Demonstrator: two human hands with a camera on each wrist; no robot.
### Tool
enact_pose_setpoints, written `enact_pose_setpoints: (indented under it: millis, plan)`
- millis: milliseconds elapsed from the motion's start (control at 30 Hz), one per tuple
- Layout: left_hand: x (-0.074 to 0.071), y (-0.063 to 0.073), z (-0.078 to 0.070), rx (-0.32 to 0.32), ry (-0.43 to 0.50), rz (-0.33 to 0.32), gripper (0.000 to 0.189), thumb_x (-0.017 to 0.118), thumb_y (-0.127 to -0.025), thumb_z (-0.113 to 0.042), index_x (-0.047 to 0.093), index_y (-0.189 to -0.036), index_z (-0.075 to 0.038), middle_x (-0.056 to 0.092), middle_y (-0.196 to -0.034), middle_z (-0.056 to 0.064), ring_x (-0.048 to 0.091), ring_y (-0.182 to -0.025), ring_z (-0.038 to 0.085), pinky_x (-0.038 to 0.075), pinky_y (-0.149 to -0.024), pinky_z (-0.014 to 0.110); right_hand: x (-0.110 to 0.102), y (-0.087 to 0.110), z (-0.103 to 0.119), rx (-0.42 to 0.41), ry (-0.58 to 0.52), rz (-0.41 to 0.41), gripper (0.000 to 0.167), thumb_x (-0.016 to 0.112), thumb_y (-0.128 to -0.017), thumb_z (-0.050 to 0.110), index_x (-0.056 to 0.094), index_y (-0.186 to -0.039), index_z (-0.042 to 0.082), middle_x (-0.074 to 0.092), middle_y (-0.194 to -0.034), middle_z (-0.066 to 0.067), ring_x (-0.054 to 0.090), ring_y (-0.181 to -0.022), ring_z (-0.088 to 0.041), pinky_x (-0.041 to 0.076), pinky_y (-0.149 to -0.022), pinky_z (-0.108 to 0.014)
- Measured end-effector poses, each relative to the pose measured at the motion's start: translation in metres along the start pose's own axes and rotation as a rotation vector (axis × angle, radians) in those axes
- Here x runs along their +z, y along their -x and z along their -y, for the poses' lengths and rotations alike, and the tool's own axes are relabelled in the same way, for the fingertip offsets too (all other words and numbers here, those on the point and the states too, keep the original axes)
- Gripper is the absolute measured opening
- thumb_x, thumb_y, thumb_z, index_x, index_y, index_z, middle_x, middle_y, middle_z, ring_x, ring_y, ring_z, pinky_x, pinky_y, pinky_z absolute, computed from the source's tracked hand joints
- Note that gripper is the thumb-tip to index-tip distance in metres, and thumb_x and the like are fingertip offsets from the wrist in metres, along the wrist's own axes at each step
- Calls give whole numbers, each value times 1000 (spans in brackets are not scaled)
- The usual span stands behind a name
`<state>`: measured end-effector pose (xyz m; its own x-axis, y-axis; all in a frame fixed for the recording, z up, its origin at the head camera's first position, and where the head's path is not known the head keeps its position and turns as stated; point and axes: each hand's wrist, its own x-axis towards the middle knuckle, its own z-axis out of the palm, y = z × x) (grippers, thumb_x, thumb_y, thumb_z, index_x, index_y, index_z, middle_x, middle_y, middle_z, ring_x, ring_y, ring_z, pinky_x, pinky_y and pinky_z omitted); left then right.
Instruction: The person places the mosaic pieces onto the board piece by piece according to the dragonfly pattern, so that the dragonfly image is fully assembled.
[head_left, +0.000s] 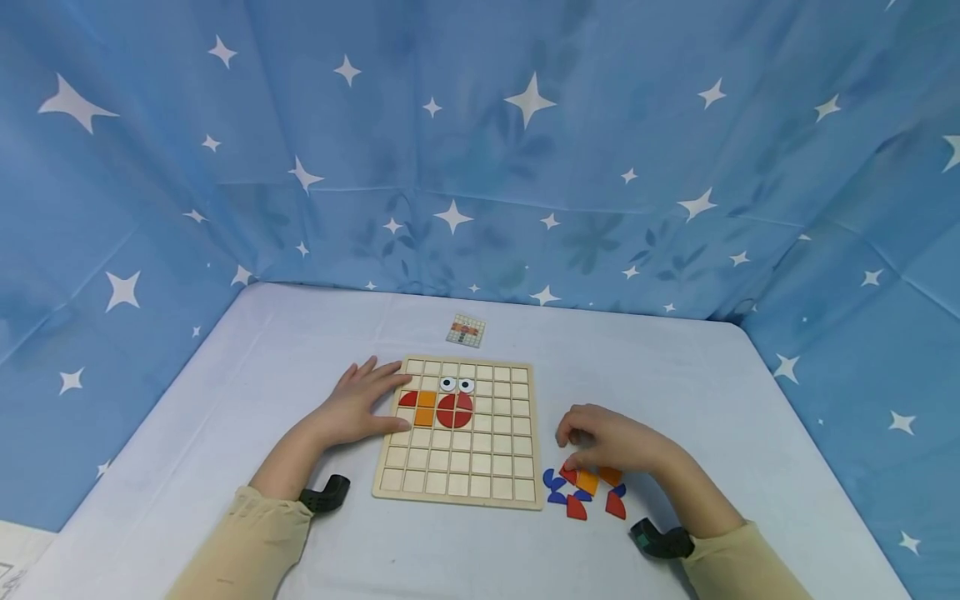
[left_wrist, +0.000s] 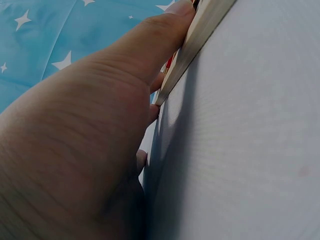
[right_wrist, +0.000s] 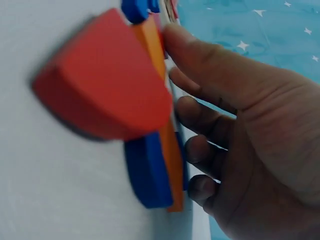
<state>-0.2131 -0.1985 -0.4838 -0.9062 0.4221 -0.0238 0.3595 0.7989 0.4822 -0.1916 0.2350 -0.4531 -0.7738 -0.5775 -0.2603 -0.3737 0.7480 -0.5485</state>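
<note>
A wooden grid board (head_left: 465,462) lies on the table. My left hand (head_left: 356,408) rests on its left edge, fingers spread, thumb and fingertips touching the frame. On the board are orange squares (head_left: 425,399), a red quarter-circle (head_left: 408,399) at the left, red quarters joined into a circle (head_left: 454,411), and two eye pieces (head_left: 466,385). My right hand (head_left: 611,437) hovers at a pile of loose pieces, its fingers loosely bent. The thumb touches a red quarter-circle piece (head_left: 568,475); the other fingertips stand apart from it. In the right wrist view a red quarter-circle (right_wrist: 105,80) looms close.
Blue pieces (head_left: 557,497), an orange square (head_left: 587,482) and more red quarter-circles (head_left: 615,505) lie loose right of the board. Behind the board is a small pattern card (head_left: 466,330). A blue star-printed curtain (head_left: 480,150) surrounds the white table (head_left: 660,367).
</note>
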Motion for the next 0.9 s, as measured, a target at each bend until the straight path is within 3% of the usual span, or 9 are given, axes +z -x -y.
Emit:
enact_pose_setpoints:
  millis: [200,367,567,700,900]
  plan:
    - [0,-1,1,-1,-8,0,80,73,-80,-60,47,-148,-25,31,-162,5,10,-153,41,2,-122,60,1,-2,0,33,18,-70,20,76,-86,40,62,-96,30,55,-85,11,52,-82,-10,49,-68,-22]
    - [1,-1,0,-3,-2,0,80,73,-80,-60,48,-148,-25,31,-162,5,10,-153,41,2,-122,61,3,-2,3,-1,58,-60,28,80,-82,43,62,-97,29,55,-87,11,51,-84,-9,49,-71,-22]
    - [1,-1,0,-3,-2,0,80,73,-80,-60,48,-148,-25,31,-162,5,10,-153,40,1,-123,60,4,-2,8,48,96,-92,22,79,-84,30,63,-99,29,57,-89,14,53,-85,-8,51,-73,-22]
    - [0,-1,0,-2,-2,-1,81,73,-80,-62,48,-147,-24,31,-162,6,10,-153,41,1,-122,60,3,-1,7,44,143,-128,28,81,-82,31,63,-103,27,55,-92,14,51,-86,-6,53,-76,-21]
    - [1,-1,1,1,-3,-4,80,72,-81,-61,48,-147,-24,31,-162,6,10,-153,41,1,-122,61,3,-2,10,50,150,-153,22,79,-84,22,63,-99,22,54,-88,9,50,-80,-9,50,-69,-20]
